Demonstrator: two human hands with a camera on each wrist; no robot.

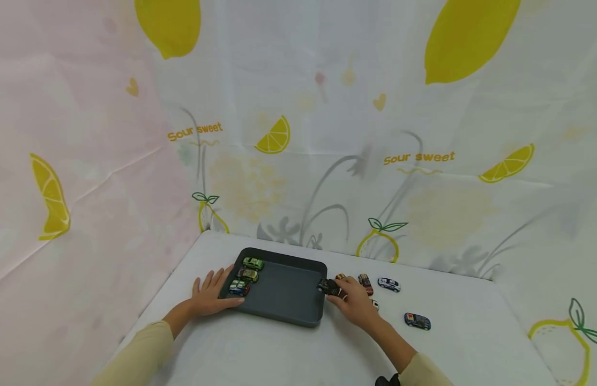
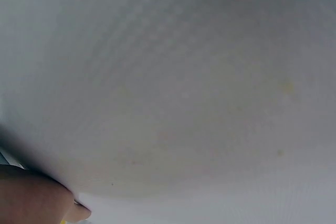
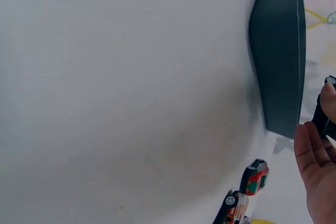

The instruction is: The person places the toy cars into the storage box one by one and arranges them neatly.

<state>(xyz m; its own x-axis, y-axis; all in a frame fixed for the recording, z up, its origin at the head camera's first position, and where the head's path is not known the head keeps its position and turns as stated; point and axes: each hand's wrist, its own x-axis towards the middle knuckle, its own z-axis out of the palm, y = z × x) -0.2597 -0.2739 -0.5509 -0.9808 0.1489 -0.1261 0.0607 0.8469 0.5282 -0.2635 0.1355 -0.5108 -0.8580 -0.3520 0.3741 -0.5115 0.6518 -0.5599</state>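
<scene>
A dark grey tray (image 1: pixel 286 294) lies on the white cloth. My left hand (image 1: pixel 209 297) rests at its left end with fingers spread, the thumb along the near corner. Only a bit of the left hand (image 2: pixel 34 198) shows in the left wrist view. Over the tray's right rim, my right hand (image 1: pixel 357 306) pinches a black toy car (image 1: pixel 328 287) between thumb and fingers. Inside the tray, a green toy car (image 1: pixel 253 263), a brownish-green one (image 1: pixel 247 275) and a green-and-blue one (image 1: pixel 239 288) line the left side.
Right of the tray stand a red-and-dark toy car (image 1: pixel 365 284), a white-and-blue one (image 1: pixel 389 284) and a dark blue one (image 1: pixel 417 321). A white car (image 1: pixel 374 304) and an orange one (image 1: pixel 340 276) are partly hidden by the right hand. Lemon-printed cloth (image 1: pixel 318 187) hangs behind.
</scene>
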